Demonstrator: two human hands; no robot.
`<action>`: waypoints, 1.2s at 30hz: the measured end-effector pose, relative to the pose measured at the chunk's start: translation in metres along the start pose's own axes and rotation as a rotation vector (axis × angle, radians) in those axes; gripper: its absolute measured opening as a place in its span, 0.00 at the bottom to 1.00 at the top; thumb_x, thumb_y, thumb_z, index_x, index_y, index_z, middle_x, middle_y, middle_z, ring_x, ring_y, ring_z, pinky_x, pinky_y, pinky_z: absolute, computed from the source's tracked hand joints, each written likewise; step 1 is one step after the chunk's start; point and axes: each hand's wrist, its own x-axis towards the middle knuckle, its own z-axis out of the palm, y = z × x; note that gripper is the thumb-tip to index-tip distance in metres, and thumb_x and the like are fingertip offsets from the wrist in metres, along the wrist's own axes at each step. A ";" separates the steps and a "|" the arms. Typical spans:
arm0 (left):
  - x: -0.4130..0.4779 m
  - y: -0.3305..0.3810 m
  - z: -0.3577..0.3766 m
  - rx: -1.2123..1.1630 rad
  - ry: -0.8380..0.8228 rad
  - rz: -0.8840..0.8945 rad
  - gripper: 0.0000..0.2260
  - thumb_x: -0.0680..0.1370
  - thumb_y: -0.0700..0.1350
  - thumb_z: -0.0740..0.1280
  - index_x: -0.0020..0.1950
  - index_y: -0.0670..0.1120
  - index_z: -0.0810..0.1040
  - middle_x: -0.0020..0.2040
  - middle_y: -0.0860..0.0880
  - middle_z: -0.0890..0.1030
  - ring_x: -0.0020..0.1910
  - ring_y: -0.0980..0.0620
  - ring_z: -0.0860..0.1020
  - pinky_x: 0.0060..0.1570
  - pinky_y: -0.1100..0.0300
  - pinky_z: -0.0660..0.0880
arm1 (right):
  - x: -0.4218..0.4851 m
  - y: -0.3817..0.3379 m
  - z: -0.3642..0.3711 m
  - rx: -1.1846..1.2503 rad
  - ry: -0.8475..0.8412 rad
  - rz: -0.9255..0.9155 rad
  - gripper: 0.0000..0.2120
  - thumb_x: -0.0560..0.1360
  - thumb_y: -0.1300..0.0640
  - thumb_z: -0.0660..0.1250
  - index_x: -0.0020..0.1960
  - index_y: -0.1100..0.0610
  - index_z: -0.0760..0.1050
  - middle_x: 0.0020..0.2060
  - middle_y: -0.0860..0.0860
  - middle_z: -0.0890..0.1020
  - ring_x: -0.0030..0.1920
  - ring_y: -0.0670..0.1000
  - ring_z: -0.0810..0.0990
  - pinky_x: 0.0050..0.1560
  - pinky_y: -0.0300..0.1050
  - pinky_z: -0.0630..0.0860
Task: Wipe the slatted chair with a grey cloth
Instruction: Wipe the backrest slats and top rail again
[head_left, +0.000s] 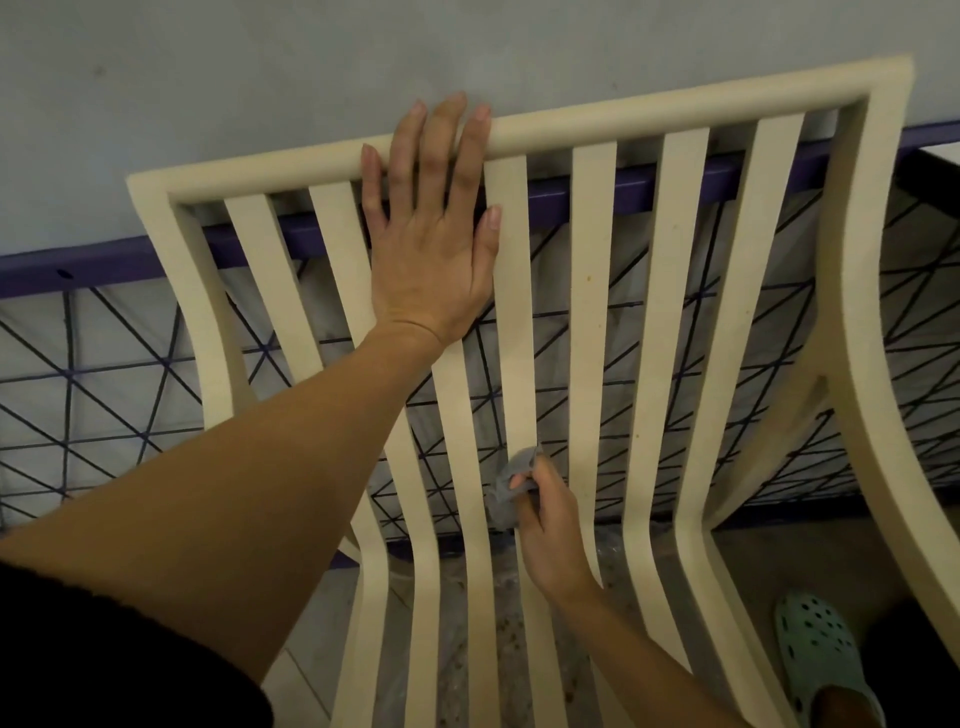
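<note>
A cream slatted chair (592, 291) fills the view, its backrest rising toward the wall and its slats curving down into the seat. My left hand (431, 234) lies flat with straight fingers on the upper backrest, fingertips over the top rail. Lower down, my right hand (545, 525) pinches a small grey cloth (511, 486) against a middle slat, just above the bend into the seat.
Behind the chair stands a grey wall (260, 78) with a purple rail (104, 262) and a black wire lattice (104, 389). A chair armrest (883, 415) curves down at the right. My foot in a pale green clog (815, 644) stands on the floor at the lower right.
</note>
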 end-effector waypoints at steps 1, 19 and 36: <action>0.001 0.001 0.000 0.000 0.002 0.001 0.26 0.82 0.52 0.55 0.79 0.45 0.56 0.78 0.46 0.59 0.78 0.43 0.55 0.74 0.43 0.42 | -0.003 0.002 0.000 0.004 -0.006 0.008 0.07 0.80 0.61 0.56 0.43 0.57 0.67 0.39 0.55 0.71 0.40 0.53 0.72 0.42 0.41 0.68; 0.000 0.001 -0.003 -0.009 -0.021 -0.007 0.26 0.82 0.52 0.53 0.79 0.46 0.55 0.79 0.46 0.58 0.78 0.43 0.54 0.74 0.42 0.43 | -0.044 0.032 0.003 0.063 0.088 0.509 0.18 0.76 0.70 0.55 0.29 0.60 0.69 0.29 0.55 0.71 0.32 0.51 0.70 0.39 0.42 0.70; 0.000 0.001 -0.004 -0.044 -0.035 -0.008 0.27 0.81 0.52 0.55 0.79 0.46 0.55 0.79 0.46 0.58 0.78 0.44 0.54 0.74 0.43 0.43 | 0.059 -0.085 -0.023 -0.185 -0.046 -0.126 0.11 0.77 0.72 0.56 0.47 0.61 0.75 0.46 0.54 0.76 0.47 0.47 0.73 0.48 0.35 0.69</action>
